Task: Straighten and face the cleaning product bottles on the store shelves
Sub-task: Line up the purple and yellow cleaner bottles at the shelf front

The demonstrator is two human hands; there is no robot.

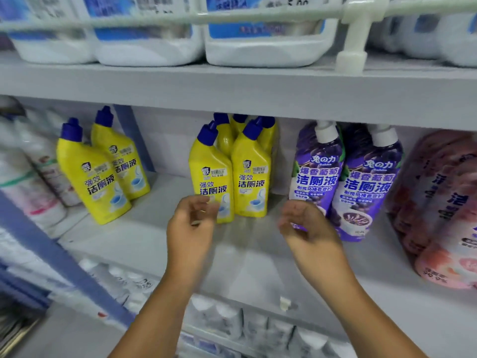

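On the middle shelf [240, 249] stand yellow toilet-cleaner bottles with blue caps. Two of them [90, 174] lean at the left, with a gap beside them. A tighter group [232, 171] stands in the centre, labels facing me. To the right are two purple bottles [343, 182] with white caps. My left hand [192, 223] hovers just in front of the central yellow group, fingers curled and apart, holding nothing. My right hand [307, 226] hangs before the left purple bottle, also loosely curled and empty.
Large white jugs with blue labels [258, 40] fill the upper shelf behind a white rail [180, 18]. Pink bottles [438, 208] crowd the right end, white bottles [33, 177] the left. A blue upright [64, 259] slants at the left. More white bottles [232, 321] sit on the shelf below.
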